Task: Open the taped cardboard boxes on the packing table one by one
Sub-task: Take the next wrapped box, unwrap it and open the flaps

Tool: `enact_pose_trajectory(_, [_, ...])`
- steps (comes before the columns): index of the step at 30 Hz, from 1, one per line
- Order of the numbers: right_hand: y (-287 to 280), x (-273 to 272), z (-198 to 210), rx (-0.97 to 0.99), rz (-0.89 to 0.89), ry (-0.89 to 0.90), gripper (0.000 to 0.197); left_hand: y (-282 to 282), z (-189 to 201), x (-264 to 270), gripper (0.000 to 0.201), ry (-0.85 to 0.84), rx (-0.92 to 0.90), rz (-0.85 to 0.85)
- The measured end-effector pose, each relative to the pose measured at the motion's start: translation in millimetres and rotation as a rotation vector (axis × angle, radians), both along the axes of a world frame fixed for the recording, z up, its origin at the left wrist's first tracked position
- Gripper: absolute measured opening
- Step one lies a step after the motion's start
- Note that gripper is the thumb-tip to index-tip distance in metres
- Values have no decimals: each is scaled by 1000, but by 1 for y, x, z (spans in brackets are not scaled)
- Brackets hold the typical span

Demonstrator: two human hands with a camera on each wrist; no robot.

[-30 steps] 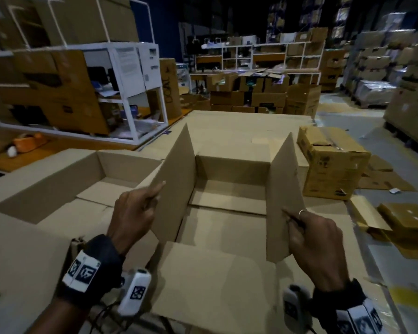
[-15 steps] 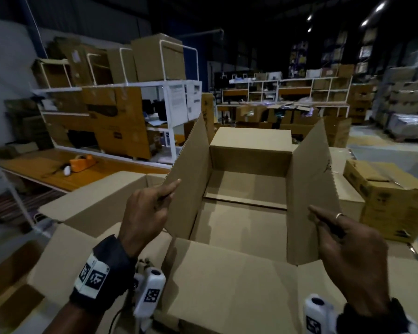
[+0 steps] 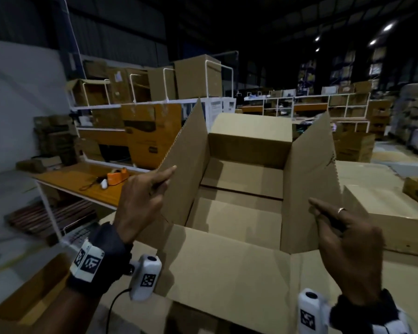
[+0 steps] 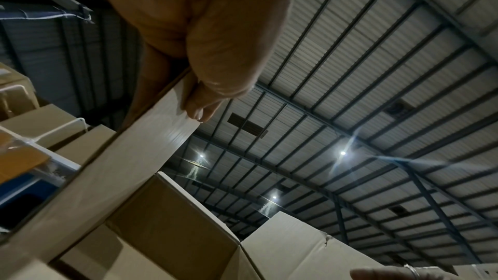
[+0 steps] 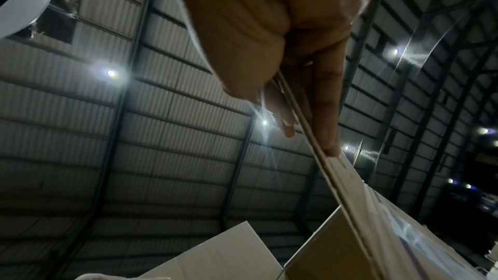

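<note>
A large empty cardboard box stands open in front of me, its near flap folded down toward me and both side flaps upright. My left hand pinches the near edge of the left flap; the left wrist view shows thumb and fingers clamped on that flap. My right hand, with a ring on one finger, pinches the right flap; in the right wrist view the flap's edge runs between thumb and fingers. The inside of the box is bare.
Another open box lies low at my left. More cardboard boxes sit to the right. A wooden bench at left carries an orange tape dispenser. White racks loaded with boxes stand behind.
The box has risen in the view and sits nearer my head as both hands keep hold of the side flaps. The view swung up and left, bringing in the bench and the wall.
</note>
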State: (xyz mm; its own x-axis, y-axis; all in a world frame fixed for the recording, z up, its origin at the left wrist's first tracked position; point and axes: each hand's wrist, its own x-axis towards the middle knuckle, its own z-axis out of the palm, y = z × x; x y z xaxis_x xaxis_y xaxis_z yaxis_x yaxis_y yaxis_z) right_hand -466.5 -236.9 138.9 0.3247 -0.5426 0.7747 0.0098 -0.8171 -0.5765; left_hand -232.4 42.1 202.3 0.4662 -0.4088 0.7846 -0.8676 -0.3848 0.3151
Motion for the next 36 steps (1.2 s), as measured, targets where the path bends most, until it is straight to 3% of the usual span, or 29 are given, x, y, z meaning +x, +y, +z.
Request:
enact_pose_trajectory(9, [23,112,-15,12,36,55,33,27,-31,108,36,94,28,27])
enact_pose_trajectory(16, [28,173,-43,80,-3,176,36,26,-60,169,38,70,142,-14])
enact_pose_trajectory(29, [74,198,-91,213,-178,522,30,38,-144,250,31,220,210,-176])
enact_pose_trajectory(33, [83,208,-94,224,-240,548,22,29,-153,269,33,284,220,-225])
enact_pose_trajectory(36, [79,218,-100,196,-268,609,27,20,-157,280,32,276,277,-260])
